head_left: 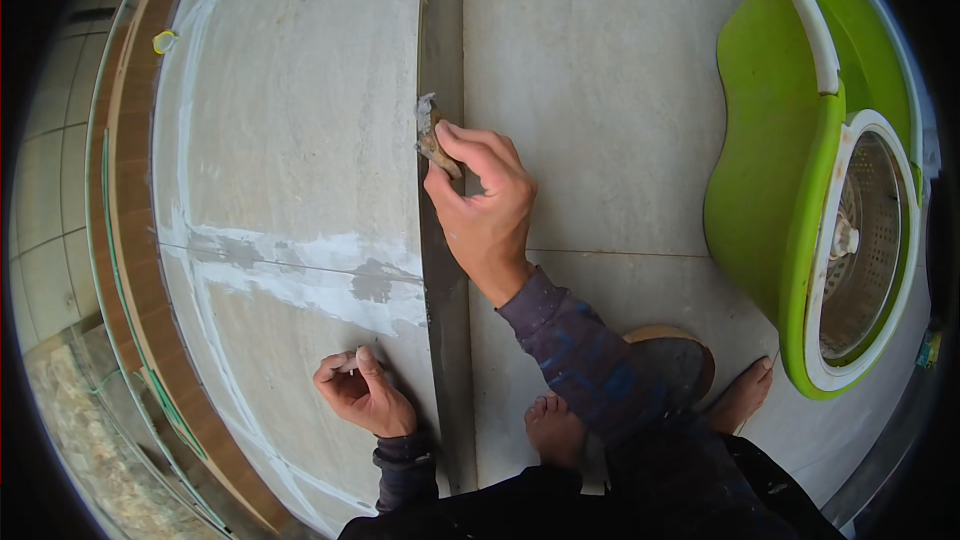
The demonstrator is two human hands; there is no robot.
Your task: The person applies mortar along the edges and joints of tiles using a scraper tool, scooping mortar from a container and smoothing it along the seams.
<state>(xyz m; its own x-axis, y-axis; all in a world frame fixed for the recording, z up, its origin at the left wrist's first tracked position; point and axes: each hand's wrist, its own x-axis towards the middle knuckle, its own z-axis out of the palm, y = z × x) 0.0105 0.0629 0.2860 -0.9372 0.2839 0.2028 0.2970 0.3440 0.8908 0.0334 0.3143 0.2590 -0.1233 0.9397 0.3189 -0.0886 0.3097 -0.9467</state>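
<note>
The right hand (488, 208) pinches a grey-smeared tool (432, 138), apparently so its tip stays free along the tiled ledge (310, 120) beside it, while the left hand (372, 398) curls, contents unclear.

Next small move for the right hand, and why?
Probably a short, light stroke of the small, brownish, grey-smeared piece along the straight edge of the pale grey tile. The right hand already pinches it there between thumb and fingers, and the ragged grey lump at its far end sits right at that edge.
</note>
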